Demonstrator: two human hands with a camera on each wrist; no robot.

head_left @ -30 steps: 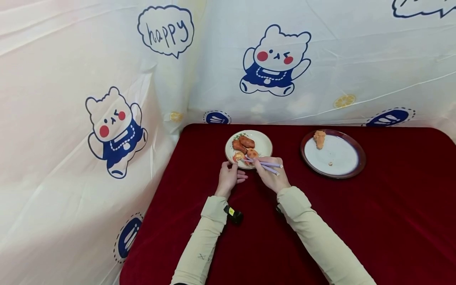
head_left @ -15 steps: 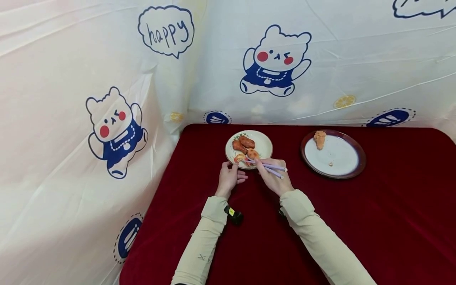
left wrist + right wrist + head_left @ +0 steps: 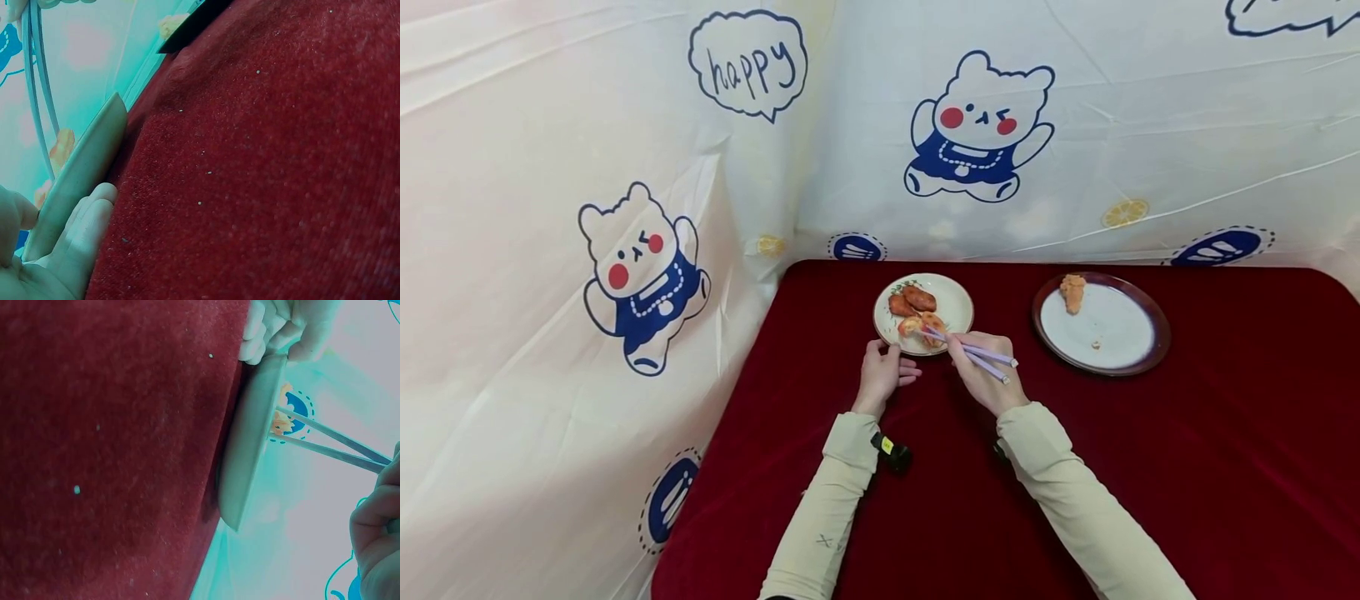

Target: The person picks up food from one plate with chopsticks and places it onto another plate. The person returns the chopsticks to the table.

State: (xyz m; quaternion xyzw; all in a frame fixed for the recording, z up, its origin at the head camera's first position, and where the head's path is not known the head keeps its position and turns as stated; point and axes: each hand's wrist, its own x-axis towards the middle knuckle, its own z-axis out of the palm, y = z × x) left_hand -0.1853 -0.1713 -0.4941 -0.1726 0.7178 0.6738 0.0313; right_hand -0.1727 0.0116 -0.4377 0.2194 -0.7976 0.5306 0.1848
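My right hand [image 3: 985, 367] grips a pair of lilac chopsticks [image 3: 988, 353]. Their tips reach to an orange-yellow piece of food [image 3: 912, 326] at the near side of a small cream plate [image 3: 957, 310]; whether they pinch it cannot be told. Beside that piece lies a round browned one [image 3: 933, 323]. Behind them on the plate are brown pieces of chicken [image 3: 919, 298] with a green sprig. At the plate's near left edge, my left hand [image 3: 882, 375] holds the rim, its thumb [image 3: 22, 212] at the top and its fingers [image 3: 81, 228] along the outside.
To the right stands a larger plate [image 3: 1101, 329] with a dark brown rim. It bears a piece of fried chicken [image 3: 1072, 293] and a small crumb. A dark red cloth [image 3: 940, 500] covers the table, and a printed white curtain [image 3: 865, 150] hangs behind.
My right hand has drawn slightly right and toward me with the chopsticks. The orange-yellow piece has shifted a little right and away, overlapping the drumstick's end. My left hand stays at the rim.
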